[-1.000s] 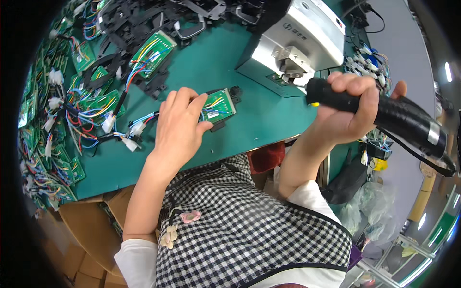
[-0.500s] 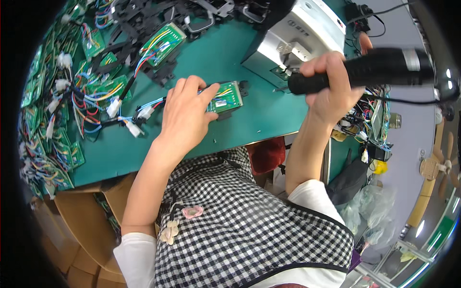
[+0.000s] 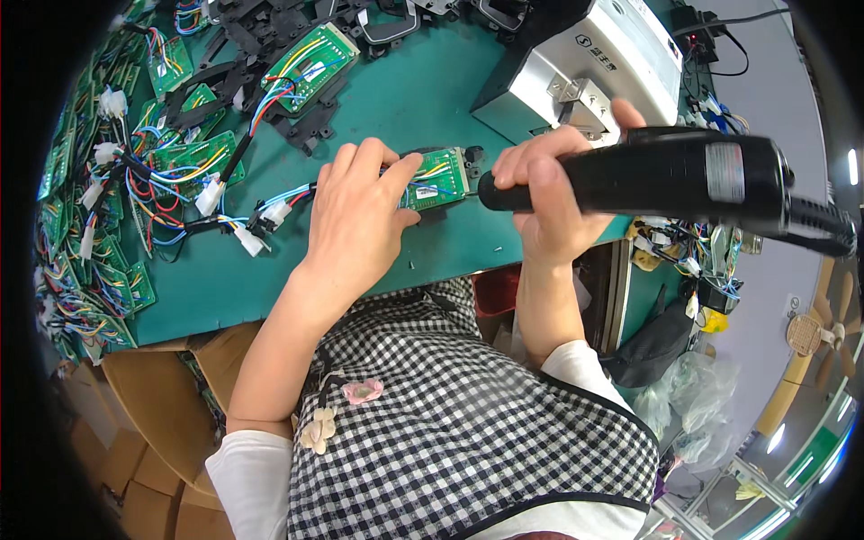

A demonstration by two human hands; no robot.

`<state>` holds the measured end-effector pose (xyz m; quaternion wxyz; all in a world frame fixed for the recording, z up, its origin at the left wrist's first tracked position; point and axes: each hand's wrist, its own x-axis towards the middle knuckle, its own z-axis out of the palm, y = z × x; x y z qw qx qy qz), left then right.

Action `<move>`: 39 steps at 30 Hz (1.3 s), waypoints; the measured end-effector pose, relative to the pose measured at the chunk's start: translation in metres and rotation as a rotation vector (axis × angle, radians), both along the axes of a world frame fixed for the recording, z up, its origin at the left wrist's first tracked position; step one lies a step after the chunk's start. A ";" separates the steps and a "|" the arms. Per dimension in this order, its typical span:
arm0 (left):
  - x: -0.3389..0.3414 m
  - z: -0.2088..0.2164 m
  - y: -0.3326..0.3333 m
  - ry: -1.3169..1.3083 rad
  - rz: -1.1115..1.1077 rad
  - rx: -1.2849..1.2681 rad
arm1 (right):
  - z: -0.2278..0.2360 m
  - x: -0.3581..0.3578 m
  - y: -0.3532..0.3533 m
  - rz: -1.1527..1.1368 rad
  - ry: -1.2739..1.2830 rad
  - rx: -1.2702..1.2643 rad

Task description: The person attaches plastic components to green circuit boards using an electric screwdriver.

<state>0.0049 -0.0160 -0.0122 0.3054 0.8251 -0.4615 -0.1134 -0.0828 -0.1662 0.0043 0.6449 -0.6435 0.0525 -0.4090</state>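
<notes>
A green circuit board (image 3: 439, 185) on a black plastic frame lies on the green work mat. My left hand (image 3: 355, 216) presses over its left part, thumb and forefinger gripping the edges. Coloured wires (image 3: 292, 194) with white connectors run out to the left from under that hand. My right hand (image 3: 558, 193) is closed around a black corded electric screwdriver (image 3: 661, 175), held roughly level. Its narrow front end points left, by the board's right edge; whether the bit touches a screw cannot be made out.
A silver metal box (image 3: 621, 58) with a small front bracket stands behind my right hand. Another wired board (image 3: 310, 70) lies farther back, near black plastic frames (image 3: 270, 40). Wired boards (image 3: 81, 243) pile up at left. Cardboard boxes (image 3: 153, 423) stand below the table edge.
The screwdriver in my right hand has moved left and slightly down, from in front of the silver box to the board's right edge. My left hand stays on the board.
</notes>
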 end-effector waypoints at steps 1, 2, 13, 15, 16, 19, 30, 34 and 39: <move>0.000 0.000 0.000 0.012 0.004 -0.007 | 0.000 -0.002 0.004 0.014 0.005 0.040; 0.000 0.000 0.000 0.022 0.007 -0.016 | 0.000 -0.003 0.000 0.010 0.005 0.040; -0.002 -0.008 0.002 -0.122 0.009 -0.014 | -0.006 0.009 -0.004 0.494 -0.041 -0.375; 0.000 -0.001 0.002 -0.058 0.022 -0.076 | 0.000 0.005 -0.005 0.435 0.022 -0.389; 0.003 -0.009 0.001 -0.071 -0.005 -0.041 | 0.004 0.003 -0.007 0.380 0.088 -0.393; 0.000 -0.003 0.002 -0.059 0.027 -0.008 | 0.021 -0.001 -0.022 -0.029 -0.253 -0.073; -0.006 -0.016 0.017 -0.110 0.206 -0.120 | 0.053 0.011 -0.039 -0.260 -0.144 0.003; -0.014 -0.027 0.017 -0.173 0.244 -0.294 | 0.041 0.015 -0.002 -0.104 -0.238 0.124; -0.015 -0.030 0.019 -0.113 0.247 -0.317 | 0.023 0.053 0.037 0.090 -0.085 0.070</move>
